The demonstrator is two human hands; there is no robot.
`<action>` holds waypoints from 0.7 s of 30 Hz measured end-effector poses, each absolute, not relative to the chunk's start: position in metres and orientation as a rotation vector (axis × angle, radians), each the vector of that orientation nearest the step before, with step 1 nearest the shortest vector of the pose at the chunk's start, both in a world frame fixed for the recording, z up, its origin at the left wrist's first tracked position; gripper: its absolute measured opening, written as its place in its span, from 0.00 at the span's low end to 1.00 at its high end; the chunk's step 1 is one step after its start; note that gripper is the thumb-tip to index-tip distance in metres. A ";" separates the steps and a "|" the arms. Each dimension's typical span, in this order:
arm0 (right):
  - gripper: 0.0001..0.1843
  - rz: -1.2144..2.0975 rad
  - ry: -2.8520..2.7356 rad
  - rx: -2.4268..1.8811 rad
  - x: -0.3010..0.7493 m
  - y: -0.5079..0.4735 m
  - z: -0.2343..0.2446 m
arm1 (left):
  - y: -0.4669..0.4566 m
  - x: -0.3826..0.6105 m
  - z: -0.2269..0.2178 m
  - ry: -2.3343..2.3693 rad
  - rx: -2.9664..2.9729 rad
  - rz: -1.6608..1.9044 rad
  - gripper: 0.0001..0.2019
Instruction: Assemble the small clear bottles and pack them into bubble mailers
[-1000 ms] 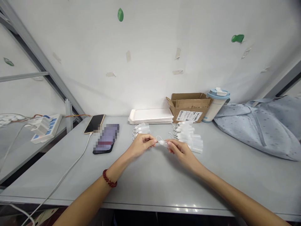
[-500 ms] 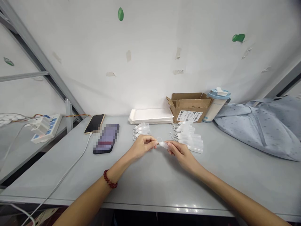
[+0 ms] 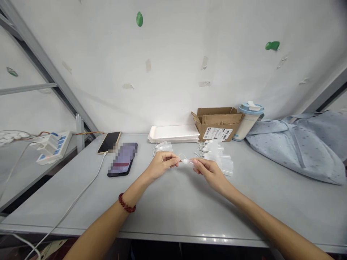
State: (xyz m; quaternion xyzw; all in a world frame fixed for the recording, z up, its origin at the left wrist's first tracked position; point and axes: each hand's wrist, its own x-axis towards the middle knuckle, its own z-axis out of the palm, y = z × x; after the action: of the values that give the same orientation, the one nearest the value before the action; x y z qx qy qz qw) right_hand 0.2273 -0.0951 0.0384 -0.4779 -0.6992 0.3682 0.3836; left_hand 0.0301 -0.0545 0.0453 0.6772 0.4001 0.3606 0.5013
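Observation:
My right hand (image 3: 213, 174) pinches the body of a small translucent plastic tube (image 3: 185, 161) with a white capped end and a thin loop. My left hand (image 3: 164, 165) is closed in a pinch at the tube's capped end; exactly what lies between its fingertips is too small to tell. The tube is held level just above the grey table (image 3: 173, 209). Behind my right hand lies a row of similar translucent tubes (image 3: 226, 167), their loops pointing left. A smaller group of tubes (image 3: 165, 146) lies behind my left hand, partly hidden by it.
At the back stand a stack of white padded envelopes (image 3: 173, 133), an open cardboard box (image 3: 221, 121) and a blue-lidded cup (image 3: 247, 122). A blue-grey cloth bag (image 3: 295, 151) lies right. Two phones (image 3: 108, 142) and a white charging cable (image 3: 84, 189) are left, near a power strip (image 3: 55, 150).
My left hand has shifted slightly left and up, and the gap between my hands is a little wider. The tube has risen slightly, still between them. The camera view has tilted a little.

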 end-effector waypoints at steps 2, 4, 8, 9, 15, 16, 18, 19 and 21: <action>0.22 0.938 -1.780 -1.230 0.227 -0.096 0.039 | -0.054 0.030 0.045 0.973 1.634 0.871 0.11; 0.22 0.938 -1.778 -1.234 0.227 -0.096 0.040 | -0.053 0.029 0.045 0.973 1.632 0.874 0.11; 0.22 0.962 -1.766 -1.207 0.229 -0.095 0.038 | -0.052 0.028 0.044 0.951 1.621 0.876 0.11; 0.21 0.972 -1.757 -1.205 0.230 -0.095 0.037 | -0.051 0.028 0.044 0.953 1.606 0.878 0.12; 0.21 1.000 -1.756 -1.211 0.232 -0.095 0.034 | -0.055 0.030 0.045 0.960 1.644 0.844 0.11; 0.22 0.997 -1.765 -1.213 0.231 -0.095 0.033 | -0.056 0.031 0.045 0.953 1.680 0.826 0.11; 0.22 0.997 -1.782 -1.215 0.231 -0.094 0.032 | -0.057 0.032 0.046 0.948 1.732 0.794 0.11; 0.22 1.000 -1.789 -1.217 0.232 -0.093 0.031 | -0.056 0.031 0.046 0.954 1.744 0.785 0.11; 0.22 0.996 -1.798 -1.217 0.234 -0.091 0.029 | -0.053 0.027 0.047 0.983 1.740 0.796 0.12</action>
State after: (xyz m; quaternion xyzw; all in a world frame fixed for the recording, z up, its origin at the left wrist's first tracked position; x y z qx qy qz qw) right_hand 0.2336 -0.0908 0.0293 -0.4738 -0.7000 0.3877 0.3677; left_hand 0.0272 -0.0530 0.0471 0.7117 0.4020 0.3254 0.4754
